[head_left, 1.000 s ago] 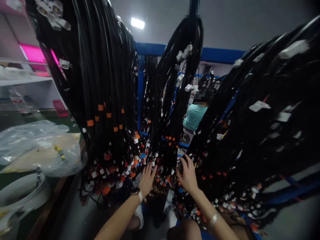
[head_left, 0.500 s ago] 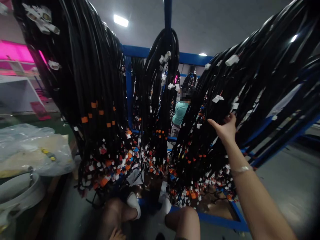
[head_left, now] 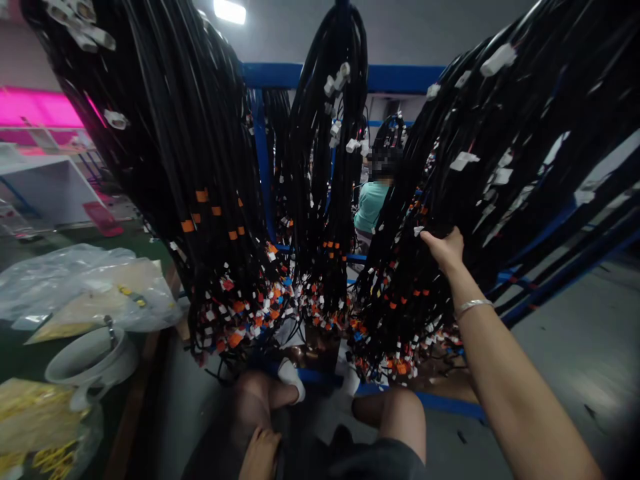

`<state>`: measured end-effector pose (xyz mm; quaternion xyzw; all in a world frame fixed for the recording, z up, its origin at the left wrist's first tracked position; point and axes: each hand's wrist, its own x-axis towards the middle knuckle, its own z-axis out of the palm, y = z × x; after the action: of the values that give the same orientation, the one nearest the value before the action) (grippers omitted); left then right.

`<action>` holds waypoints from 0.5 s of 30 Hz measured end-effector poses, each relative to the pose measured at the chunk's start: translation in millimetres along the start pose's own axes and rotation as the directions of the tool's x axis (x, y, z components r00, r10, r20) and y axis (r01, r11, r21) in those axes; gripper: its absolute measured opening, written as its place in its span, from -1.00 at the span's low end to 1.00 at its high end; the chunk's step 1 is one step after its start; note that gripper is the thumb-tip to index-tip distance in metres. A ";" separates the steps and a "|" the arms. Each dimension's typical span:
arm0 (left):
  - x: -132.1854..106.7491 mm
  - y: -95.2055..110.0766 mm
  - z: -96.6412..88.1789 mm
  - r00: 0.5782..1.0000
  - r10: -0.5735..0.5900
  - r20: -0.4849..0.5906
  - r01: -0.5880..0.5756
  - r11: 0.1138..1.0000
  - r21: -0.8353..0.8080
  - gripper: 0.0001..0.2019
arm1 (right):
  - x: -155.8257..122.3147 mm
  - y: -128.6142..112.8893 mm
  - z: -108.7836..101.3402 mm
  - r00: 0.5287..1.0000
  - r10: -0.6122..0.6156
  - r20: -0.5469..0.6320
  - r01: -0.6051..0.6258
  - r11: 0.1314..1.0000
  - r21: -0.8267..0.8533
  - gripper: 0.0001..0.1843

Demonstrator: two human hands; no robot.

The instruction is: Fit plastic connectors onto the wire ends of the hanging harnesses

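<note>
Thick bundles of black cable harnesses with white, orange and blue connectors hang from a blue rack (head_left: 310, 73). My right hand (head_left: 445, 248) reaches up into the right-hand bundle (head_left: 480, 173), thumb out and fingers curled in among the cables, so what they hold is hidden. My left hand (head_left: 260, 455) rests low on my left thigh, only partly in view. A middle bundle (head_left: 330, 173) and a left bundle (head_left: 190, 167) hang untouched.
A table at the left carries a clear plastic bag (head_left: 85, 287), a white bowl (head_left: 90, 360) and yellow parts in a bag (head_left: 30, 420). A person in a teal shirt (head_left: 373, 203) sits beyond the rack. My knees and white shoes (head_left: 293, 373) are below. Grey floor lies at the right.
A second ago both hands were at the connectors low in the middle. The right hand then rose to the right-hand bundle and now grips into it; the left hand dropped to my thigh.
</note>
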<state>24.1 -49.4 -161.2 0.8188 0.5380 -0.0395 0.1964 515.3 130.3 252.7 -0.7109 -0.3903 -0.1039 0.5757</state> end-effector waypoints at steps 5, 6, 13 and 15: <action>3.3 5.9 -6.2 0.999 0.037 0.014 -0.037 0.999 -0.037 -0.51 | -3.9 0.8 8.2 0.998 -0.068 -0.002 0.068 0.993 0.094 -0.62; 3.4 6.5 -8.0 0.999 0.044 0.006 -0.044 0.998 -0.042 -0.51 | -4.1 0.9 8.6 0.997 -0.074 0.000 0.074 0.992 0.101 -0.62; -6.8 10.2 -15.4 0.995 0.087 -0.049 -0.089 0.995 -0.044 -0.56 | -4.6 -0.4 5.1 0.999 -0.042 -0.008 0.042 0.998 0.044 -0.60; -9.2 9.1 -14.5 0.995 0.083 -0.051 -0.086 0.995 -0.051 -0.56 | -6.5 -1.3 4.5 1.000 -0.013 -0.023 0.013 1.000 -0.001 -0.57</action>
<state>26.3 -55.2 -142.8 0.8361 0.5083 0.0033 0.2065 508.7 131.5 248.4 -0.7074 -0.3882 -0.1161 0.5791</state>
